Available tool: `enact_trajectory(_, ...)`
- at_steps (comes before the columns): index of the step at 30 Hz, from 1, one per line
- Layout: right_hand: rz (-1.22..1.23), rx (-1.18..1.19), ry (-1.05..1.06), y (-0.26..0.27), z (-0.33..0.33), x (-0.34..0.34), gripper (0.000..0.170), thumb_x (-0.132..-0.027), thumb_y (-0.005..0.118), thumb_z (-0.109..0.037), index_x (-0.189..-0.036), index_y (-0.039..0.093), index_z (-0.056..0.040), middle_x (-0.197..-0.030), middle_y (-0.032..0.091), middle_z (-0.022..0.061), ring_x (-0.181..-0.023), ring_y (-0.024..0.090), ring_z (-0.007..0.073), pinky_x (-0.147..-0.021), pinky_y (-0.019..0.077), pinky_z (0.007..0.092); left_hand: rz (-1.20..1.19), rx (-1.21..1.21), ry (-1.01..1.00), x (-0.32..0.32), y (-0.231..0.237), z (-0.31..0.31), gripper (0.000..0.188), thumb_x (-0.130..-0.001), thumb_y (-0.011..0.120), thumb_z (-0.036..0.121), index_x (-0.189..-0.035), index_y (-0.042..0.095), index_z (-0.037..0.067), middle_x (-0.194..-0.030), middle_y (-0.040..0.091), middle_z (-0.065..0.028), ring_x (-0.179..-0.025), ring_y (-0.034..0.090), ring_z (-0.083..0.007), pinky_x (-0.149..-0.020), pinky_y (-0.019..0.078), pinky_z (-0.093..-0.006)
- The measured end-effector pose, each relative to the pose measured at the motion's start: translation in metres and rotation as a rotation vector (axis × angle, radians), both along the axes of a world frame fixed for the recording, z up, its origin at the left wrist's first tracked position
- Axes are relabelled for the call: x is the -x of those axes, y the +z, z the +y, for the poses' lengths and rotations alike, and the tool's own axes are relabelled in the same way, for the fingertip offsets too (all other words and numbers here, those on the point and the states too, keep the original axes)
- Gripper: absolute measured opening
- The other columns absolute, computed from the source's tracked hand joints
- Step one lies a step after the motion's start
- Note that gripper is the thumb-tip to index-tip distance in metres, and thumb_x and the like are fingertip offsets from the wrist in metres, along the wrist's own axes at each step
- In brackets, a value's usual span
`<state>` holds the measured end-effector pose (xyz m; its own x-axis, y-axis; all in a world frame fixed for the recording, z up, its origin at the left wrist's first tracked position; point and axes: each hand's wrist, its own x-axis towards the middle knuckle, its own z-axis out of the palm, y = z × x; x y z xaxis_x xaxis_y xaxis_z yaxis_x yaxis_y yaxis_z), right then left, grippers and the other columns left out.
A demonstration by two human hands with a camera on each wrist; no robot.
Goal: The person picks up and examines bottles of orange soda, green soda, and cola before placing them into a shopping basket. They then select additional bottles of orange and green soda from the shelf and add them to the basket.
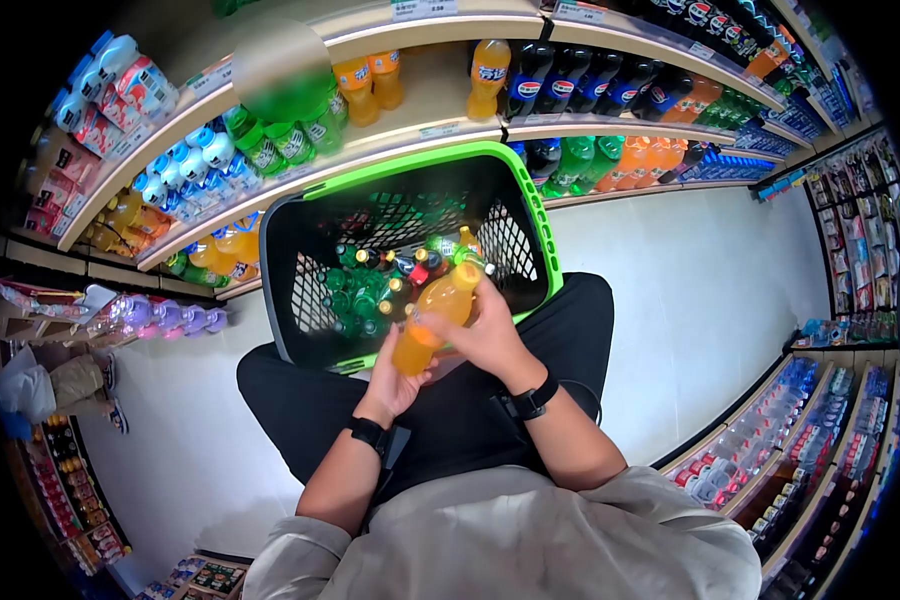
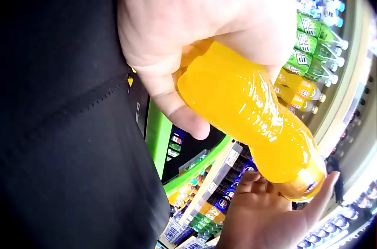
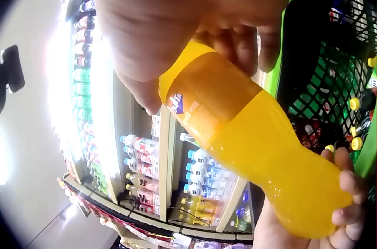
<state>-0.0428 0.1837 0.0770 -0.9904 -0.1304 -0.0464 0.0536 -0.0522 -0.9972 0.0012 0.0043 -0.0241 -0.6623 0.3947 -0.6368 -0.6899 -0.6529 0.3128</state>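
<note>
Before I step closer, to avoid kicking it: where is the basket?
In the head view, the basket stands centrally at the person's knees, beside the drink shelves; left hand and right hand hold an orange bottle by its near edge.

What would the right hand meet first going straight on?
Past its orange bottle, the right hand would likely meet the capped bottles in the basket; depth is unclear, so it may pass above them.
</note>
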Motion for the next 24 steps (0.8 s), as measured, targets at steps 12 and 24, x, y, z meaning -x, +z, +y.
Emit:
enact_trajectory(12, 0.342, -0.414, 0.059, 0.021, -0.006, 0.0, 0.05, -0.077, 0.083, -0.028, -0.113, 0.062, -0.002, -0.107, 0.066, 0.016, -0.098, 0.065, 0.0345, -0.087, 0.0515, 0.0388, -0.049, -0.086, 0.112, 0.004, 0.018, 0.003, 0.044, -0.105, 0.035, 0.04, -0.128, 0.054, 0.008, -0.12, 0.065, -0.0088, -0.098, 0.068, -0.0224, -0.073, 0.0582, -0.0368)
enact_trajectory(24, 0.329, -0.432, 0.16, 0.034, -0.013, -0.012, 0.052, -0.076, 0.084, -0.03, -0.113, 0.06, -0.0023, -0.104, 0.066, 0.0157, -0.1, 0.066, 0.0328, -0.085, 0.0522, 0.039, 0.032, -0.162, 0.229, -0.001, 0.005, -0.003, 0.041, -0.106, 0.038, 0.035, -0.129, 0.055, 0.006, -0.125, 0.064, -0.0105, -0.112, 0.065, -0.0253, -0.09, 0.0569, -0.0392)
